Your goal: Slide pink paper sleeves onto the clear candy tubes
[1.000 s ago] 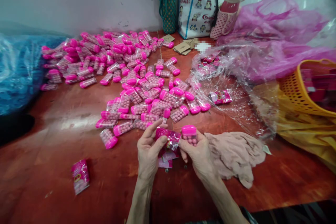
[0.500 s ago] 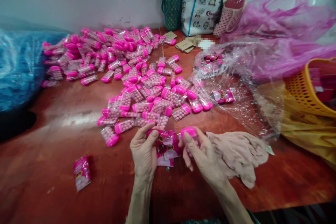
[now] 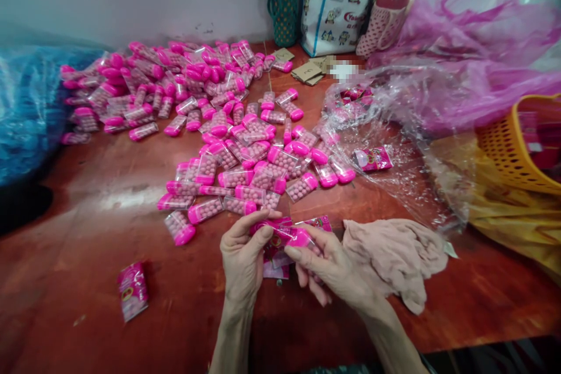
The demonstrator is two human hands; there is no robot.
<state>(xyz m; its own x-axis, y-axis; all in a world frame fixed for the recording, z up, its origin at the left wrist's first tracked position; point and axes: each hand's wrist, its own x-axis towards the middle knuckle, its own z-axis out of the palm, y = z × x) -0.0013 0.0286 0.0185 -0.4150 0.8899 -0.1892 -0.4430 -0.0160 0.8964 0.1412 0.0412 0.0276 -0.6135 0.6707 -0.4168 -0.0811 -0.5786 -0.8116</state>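
Red-brown wooden table (image 3: pixel 87 234) fills the view, backed by a pale wall.

Near the front edge, two bare hands meet. The left hand (image 3: pixel 243 257) has its thumb and forefinger closed in a pinch on a shiny pink wrapper (image 3: pixel 276 232), with the other fingers curled loosely underneath. The right hand (image 3: pixel 333 269) grips a small clear candy case (image 3: pixel 300 238) with a bright pink cap. Its thumb lies along the top and its fingers are bent around the case, which is pressed against the wrapper. How far the case sits inside the wrapper cannot be told.

A few spare wrappers (image 3: pixel 275 270) lie flat on the table just under the hands. A crumpled beige cloth (image 3: pixel 394 254) is just beside the right hand. One wrapped packet (image 3: pixel 131 290) lies alone, well to the left.

Beyond the hands, a heap of cases (image 3: pixel 245 158), all with pink caps and filled with pink balls, spreads toward the wall. To the right is a clear plastic bag (image 3: pixel 407 187), then an orange basket (image 3: pixel 512 152) and pink plastic sheeting (image 3: pixel 460 41). A blue plastic bag (image 3: pixel 26 117) sits at the far left. A printed tote bag (image 3: pixel 337 6) stands against the wall.
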